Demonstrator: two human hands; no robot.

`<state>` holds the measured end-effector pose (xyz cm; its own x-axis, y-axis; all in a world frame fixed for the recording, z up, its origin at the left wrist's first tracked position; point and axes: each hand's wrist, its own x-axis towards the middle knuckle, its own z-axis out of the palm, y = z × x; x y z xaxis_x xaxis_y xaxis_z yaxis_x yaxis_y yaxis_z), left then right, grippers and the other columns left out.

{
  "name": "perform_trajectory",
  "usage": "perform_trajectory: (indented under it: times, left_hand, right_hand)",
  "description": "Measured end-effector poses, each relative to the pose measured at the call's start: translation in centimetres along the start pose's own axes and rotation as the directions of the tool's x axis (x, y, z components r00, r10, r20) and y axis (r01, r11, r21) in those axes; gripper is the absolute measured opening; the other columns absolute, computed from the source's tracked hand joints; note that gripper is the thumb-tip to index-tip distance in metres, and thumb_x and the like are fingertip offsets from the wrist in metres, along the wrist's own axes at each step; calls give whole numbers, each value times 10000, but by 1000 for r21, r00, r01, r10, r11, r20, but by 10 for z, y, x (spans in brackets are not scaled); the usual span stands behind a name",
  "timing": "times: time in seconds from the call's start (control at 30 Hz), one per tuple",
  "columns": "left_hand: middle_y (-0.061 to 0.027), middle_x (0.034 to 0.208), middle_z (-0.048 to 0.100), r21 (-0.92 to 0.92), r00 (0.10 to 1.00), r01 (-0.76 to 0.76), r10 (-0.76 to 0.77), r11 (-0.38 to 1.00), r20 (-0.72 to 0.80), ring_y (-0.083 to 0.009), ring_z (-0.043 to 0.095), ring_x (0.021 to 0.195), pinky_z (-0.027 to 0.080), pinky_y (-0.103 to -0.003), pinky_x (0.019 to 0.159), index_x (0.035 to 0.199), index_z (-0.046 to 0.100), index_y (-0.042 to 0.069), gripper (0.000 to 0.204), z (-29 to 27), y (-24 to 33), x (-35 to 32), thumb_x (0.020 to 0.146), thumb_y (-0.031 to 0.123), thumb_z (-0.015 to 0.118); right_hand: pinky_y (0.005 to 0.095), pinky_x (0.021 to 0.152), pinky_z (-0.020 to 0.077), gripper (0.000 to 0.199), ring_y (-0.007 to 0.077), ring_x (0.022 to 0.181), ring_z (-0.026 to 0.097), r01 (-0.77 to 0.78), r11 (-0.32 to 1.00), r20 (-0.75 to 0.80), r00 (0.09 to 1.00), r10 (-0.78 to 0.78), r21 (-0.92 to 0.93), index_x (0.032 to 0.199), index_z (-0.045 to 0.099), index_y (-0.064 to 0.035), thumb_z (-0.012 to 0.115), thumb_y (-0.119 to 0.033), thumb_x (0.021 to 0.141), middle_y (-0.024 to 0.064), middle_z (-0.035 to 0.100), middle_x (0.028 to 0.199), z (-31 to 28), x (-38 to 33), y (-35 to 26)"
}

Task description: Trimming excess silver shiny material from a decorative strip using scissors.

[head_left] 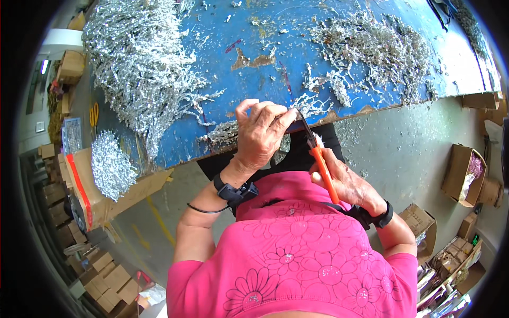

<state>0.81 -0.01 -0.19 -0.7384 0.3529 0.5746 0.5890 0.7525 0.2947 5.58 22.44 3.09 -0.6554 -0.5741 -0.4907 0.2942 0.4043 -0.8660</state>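
Note:
My left hand [261, 132] is closed in a pinch at the table's front edge. A silver glitter sprig [221, 132] shows from behind that hand, and its stem seems to run to the fingertips, mostly hidden by the fingers. My right hand [344, 177] is wrapped round the orange handles of a pair of scissors [324, 170]. Their dark blades point up and left, with the tips touching or very near my left fingertips. Just right of those tips lie thin silvery strands [313, 104].
A big heap of silver glitter sprigs [140, 63] covers the table's left side. Greyish silver trimmings [379, 55] are piled on the right of the blue table [233, 90]. A cardboard box [108, 193] stands below the left edge; another box [464, 175] sits on the floor at right.

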Motion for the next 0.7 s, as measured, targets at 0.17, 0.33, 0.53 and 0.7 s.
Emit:
perform_trajectory:
  times: [0.17,0.33,0.53,0.7]
  left_hand:
    - [35,939,581,11,1000,-10,10,1000,-10,-153,580,903,347,-422,931,1049,667,153,353,2,-1,0,712,76,738]
    - [25,932,580,-16,1000,-5,5,1000,-13,-160,587,890,377,-402,896,1036,667,137,316,3,-1,-1,735,64,728]
    - [6,984,622,-77,998,53,-51,996,35,-183,598,902,417,-371,826,1012,660,126,279,2,-2,1,748,54,716]
    - [12,1022,641,-89,1000,12,-10,996,22,-185,601,912,405,-368,831,1016,656,132,285,0,-2,1,750,42,708]
  right_hand:
    - [403,759,494,399,358,922,668,-142,981,-133,978,160,132,1130,442,-18,561,-357,957,200,684,993,7,6,2]
    - [380,674,496,351,313,800,683,-130,988,-181,973,142,77,1063,487,-5,569,-329,957,162,697,884,9,4,1]
    - [371,547,432,340,235,567,583,-86,996,-240,966,91,32,916,531,10,633,-315,926,136,585,670,5,1,6]
    - [298,677,489,441,134,703,611,-135,991,-35,990,136,11,1224,463,7,523,-356,981,75,588,788,-2,-3,2]
